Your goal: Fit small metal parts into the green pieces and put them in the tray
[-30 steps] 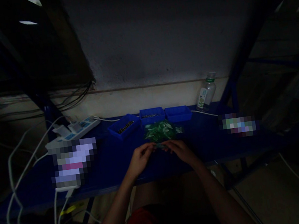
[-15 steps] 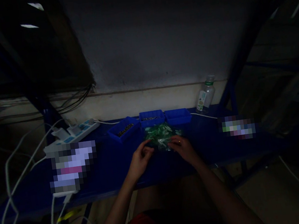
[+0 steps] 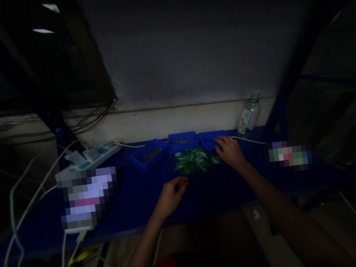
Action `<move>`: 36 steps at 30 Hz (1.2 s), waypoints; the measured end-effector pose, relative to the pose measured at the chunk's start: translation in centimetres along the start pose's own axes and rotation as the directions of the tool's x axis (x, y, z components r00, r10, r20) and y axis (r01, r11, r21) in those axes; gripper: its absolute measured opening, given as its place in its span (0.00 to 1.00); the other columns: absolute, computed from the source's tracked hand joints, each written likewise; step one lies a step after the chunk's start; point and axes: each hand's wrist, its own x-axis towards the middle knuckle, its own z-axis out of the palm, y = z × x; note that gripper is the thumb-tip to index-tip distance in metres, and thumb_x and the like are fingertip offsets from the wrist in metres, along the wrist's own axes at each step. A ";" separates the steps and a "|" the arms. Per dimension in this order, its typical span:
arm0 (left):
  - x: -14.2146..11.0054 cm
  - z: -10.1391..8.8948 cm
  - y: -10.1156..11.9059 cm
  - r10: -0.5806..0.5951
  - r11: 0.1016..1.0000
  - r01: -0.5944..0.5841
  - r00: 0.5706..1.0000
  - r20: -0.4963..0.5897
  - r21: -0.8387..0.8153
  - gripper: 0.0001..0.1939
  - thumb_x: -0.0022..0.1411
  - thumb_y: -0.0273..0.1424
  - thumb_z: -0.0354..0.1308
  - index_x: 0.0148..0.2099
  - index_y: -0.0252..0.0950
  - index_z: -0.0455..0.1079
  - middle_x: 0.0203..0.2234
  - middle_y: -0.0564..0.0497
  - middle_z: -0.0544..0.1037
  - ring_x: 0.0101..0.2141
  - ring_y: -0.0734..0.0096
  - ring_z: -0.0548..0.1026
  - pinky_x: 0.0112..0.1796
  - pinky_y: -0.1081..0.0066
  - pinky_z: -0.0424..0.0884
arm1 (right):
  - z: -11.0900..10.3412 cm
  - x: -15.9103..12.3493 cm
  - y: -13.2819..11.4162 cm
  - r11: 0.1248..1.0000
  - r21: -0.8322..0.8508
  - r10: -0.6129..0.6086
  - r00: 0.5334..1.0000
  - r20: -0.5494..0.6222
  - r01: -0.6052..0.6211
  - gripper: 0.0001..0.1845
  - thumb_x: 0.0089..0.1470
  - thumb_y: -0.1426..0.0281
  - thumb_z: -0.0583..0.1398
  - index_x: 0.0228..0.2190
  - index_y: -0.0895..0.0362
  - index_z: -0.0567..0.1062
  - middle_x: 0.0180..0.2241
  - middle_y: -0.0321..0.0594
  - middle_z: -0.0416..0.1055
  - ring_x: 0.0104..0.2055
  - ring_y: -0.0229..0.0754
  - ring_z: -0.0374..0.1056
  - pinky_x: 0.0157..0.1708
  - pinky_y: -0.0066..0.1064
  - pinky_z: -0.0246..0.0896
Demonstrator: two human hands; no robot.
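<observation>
My left hand (image 3: 173, 194) rests low over the blue tabletop with its fingers curled toward the thumb; whatever may be between the fingertips is too dark to make out. In front of it lies a pile of small clear and green plastic pieces (image 3: 194, 161), which look like little bags. My right hand (image 3: 230, 150), fingers stretched out and thumb apart, reaches over the near edge of the right blue bin (image 3: 209, 137). The middle blue bin (image 3: 182, 137) holds thin metallic pieces. Small brassy parts (image 3: 152, 154) fill part of the left, angled blue bin (image 3: 138, 159).
A clear bottle (image 3: 249, 115) with a green-ringed neck stands at the back right. On the left are a white power strip (image 3: 97, 157) with plugs and cables and a blurred-out device (image 3: 91, 195). Another blurred item (image 3: 288, 154) lies at right.
My right hand has left the plastic pile and moved right and forward to the right bin. My left hand has drawn back slightly from the pile. The view has shifted a little.
</observation>
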 end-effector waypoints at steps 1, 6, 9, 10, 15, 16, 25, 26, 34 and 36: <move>0.0 0.0 0.0 0.002 1.000 -0.002 1.000 0.002 0.004 0.14 0.58 0.35 0.48 0.41 0.34 0.70 0.31 0.50 0.76 0.31 0.70 0.72 0.33 0.74 0.65 | 0.2 -0.8 -0.1 0.999 0.029 -0.040 0.998 0.043 0.038 0.20 0.54 0.65 0.50 0.48 0.56 0.66 0.46 0.46 0.65 0.49 0.47 0.57 0.48 0.38 0.48; 0.1 0.1 0.0 0.011 1.000 -0.011 1.000 0.009 0.018 0.14 0.57 0.34 0.48 0.41 0.34 0.70 0.31 0.50 0.76 0.32 0.70 0.72 0.35 0.73 0.65 | 0.9 -3.2 0.2 0.984 0.153 -0.128 0.961 0.247 0.092 0.18 0.53 0.63 0.53 0.44 0.56 0.69 0.43 0.45 0.68 0.45 0.43 0.62 0.45 0.33 0.54; 0.0 0.1 0.1 0.009 1.000 -0.009 1.000 -0.006 0.013 0.13 0.57 0.34 0.49 0.40 0.34 0.71 0.31 0.50 0.76 0.32 0.69 0.72 0.35 0.73 0.65 | 0.7 -3.1 0.6 0.989 0.146 -0.064 0.975 0.214 0.032 0.15 0.54 0.65 0.52 0.40 0.58 0.71 0.40 0.48 0.70 0.44 0.44 0.64 0.45 0.33 0.54; 0.0 0.1 0.1 0.009 1.000 -0.009 1.000 -0.005 0.013 0.13 0.57 0.34 0.49 0.40 0.34 0.71 0.31 0.50 0.76 0.32 0.69 0.72 0.35 0.73 0.65 | 0.4 -3.0 0.7 0.988 0.157 -0.031 0.980 0.195 0.000 0.15 0.54 0.66 0.51 0.39 0.58 0.72 0.39 0.48 0.70 0.43 0.44 0.65 0.45 0.33 0.55; 0.0 0.0 0.3 0.009 1.000 -0.009 1.000 -0.002 -0.001 0.14 0.57 0.35 0.49 0.40 0.34 0.71 0.32 0.49 0.76 0.33 0.68 0.72 0.36 0.72 0.65 | -1.4 -3.3 0.2 0.823 0.530 0.227 0.974 0.020 -0.203 0.15 0.53 0.62 0.52 0.36 0.58 0.72 0.36 0.45 0.71 0.39 0.44 0.67 0.42 0.36 0.59; 0.0 0.0 0.3 0.008 1.000 -0.008 1.000 -0.007 -0.008 0.15 0.57 0.36 0.49 0.40 0.35 0.71 0.32 0.49 0.76 0.33 0.67 0.72 0.37 0.71 0.65 | -1.6 -3.6 -0.5 0.718 0.657 0.289 0.957 0.018 -0.229 0.17 0.53 0.60 0.52 0.36 0.58 0.72 0.35 0.44 0.71 0.37 0.43 0.67 0.40 0.37 0.61; 0.0 -0.4 0.5 -0.044 0.989 0.042 0.999 -0.011 -0.139 0.17 0.55 0.41 0.51 0.33 0.30 0.71 0.20 0.54 0.71 0.22 0.76 0.65 0.23 0.77 0.58 | -0.2 -7.4 -11.6 -0.006 0.909 0.087 0.905 0.417 -0.418 0.17 0.43 0.58 0.59 0.29 0.59 0.73 0.30 0.37 0.69 0.33 0.40 0.68 0.36 0.37 0.68; 0.0 -0.4 0.4 -0.053 0.989 0.049 0.998 -0.021 -0.139 0.17 0.54 0.41 0.52 0.31 0.30 0.70 0.19 0.55 0.69 0.21 0.77 0.64 0.22 0.78 0.57 | -0.2 -7.4 -12.0 -0.011 0.907 0.095 0.903 0.420 -0.421 0.16 0.44 0.58 0.59 0.30 0.59 0.73 0.31 0.37 0.69 0.33 0.40 0.68 0.36 0.36 0.68; 0.3 -0.2 -0.4 -0.131 0.964 0.108 0.988 -0.084 -0.242 0.15 0.50 0.39 0.56 0.34 0.31 0.71 0.28 0.49 0.76 0.29 0.69 0.71 0.30 0.74 0.65 | -0.5 -8.1 -11.6 0.266 0.902 0.038 0.939 0.343 -0.340 0.16 0.49 0.60 0.55 0.37 0.56 0.71 0.33 0.38 0.71 0.31 0.38 0.68 0.31 0.31 0.64; 0.3 -0.2 -0.6 -0.156 0.955 0.127 0.984 -0.089 -0.268 0.15 0.50 0.39 0.57 0.34 0.31 0.71 0.28 0.49 0.77 0.30 0.68 0.72 0.30 0.74 0.65 | -0.8 -8.3 -11.8 0.321 0.889 0.041 0.943 0.331 -0.326 0.15 0.48 0.59 0.56 0.35 0.56 0.72 0.32 0.38 0.71 0.31 0.38 0.67 0.31 0.29 0.63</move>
